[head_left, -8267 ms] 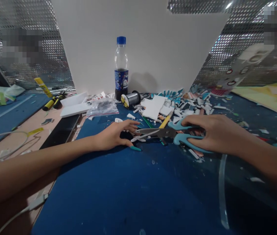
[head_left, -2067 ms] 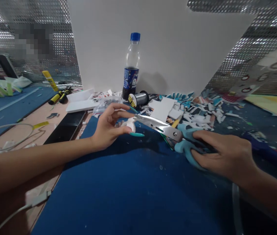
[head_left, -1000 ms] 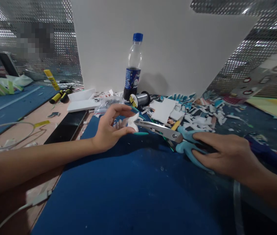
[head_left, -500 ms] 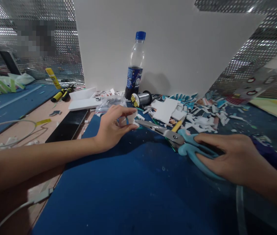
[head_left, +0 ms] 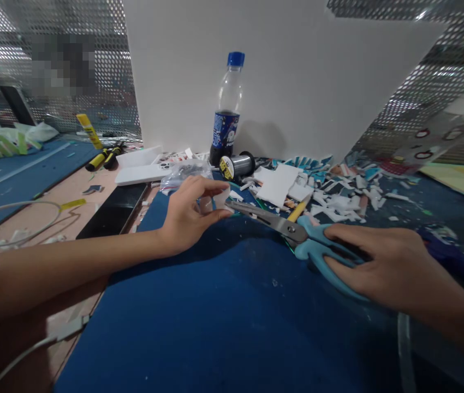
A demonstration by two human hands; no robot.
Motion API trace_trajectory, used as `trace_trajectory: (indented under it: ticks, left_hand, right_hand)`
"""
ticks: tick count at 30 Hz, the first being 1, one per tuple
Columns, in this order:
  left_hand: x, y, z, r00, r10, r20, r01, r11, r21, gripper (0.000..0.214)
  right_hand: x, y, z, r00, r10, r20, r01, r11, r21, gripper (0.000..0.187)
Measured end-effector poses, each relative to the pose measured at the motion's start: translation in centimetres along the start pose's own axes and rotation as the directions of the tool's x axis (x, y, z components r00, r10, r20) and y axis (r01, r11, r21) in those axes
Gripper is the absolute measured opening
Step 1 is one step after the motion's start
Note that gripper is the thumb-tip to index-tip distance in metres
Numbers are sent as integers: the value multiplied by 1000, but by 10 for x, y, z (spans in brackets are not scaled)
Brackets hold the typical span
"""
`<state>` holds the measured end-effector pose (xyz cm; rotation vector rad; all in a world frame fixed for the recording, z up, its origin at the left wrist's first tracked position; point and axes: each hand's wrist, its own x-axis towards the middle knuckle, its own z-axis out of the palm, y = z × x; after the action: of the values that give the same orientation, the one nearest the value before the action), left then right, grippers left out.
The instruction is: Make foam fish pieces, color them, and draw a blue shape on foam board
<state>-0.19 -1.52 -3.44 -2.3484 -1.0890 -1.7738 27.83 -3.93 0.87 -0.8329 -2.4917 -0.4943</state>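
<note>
My left hand (head_left: 189, 213) pinches a small white piece (head_left: 222, 197) between thumb and fingers, just above the blue mat (head_left: 199, 322). My right hand (head_left: 379, 262) grips the light-blue handles of a pair of scissors (head_left: 293, 232). The steel blades point left and their tips meet the white piece. Both forearms rest low over the mat.
A cola bottle (head_left: 227, 114) with a blue cap and a spool of wire (head_left: 236, 164) stand against the white board (head_left: 281, 71). White and teal offcuts (head_left: 330, 191) litter the right. A plastic bag (head_left: 180, 173), white boxes (head_left: 136, 169), a dark tablet (head_left: 113, 215) and cables (head_left: 15, 218) lie left.
My left hand has lowered the white piece toward the mat and closed its fingers round it. The scissors followed it down and left, their tips still at the piece.
</note>
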Motion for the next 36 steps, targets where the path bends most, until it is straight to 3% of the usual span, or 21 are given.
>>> trace_trajectory:
  ticks: [11,36]
  left_hand:
    - [-4,-2,1,998,-60,-6,59,998,-29,37]
    - [-2,1,2,992,-125,-14,125,992,3,37]
  right_hand:
    - [-4,0,6,999,26,-23,-26,1000,2,17]
    - [-3,-1,2,995,53,83,-60,995,84,18]
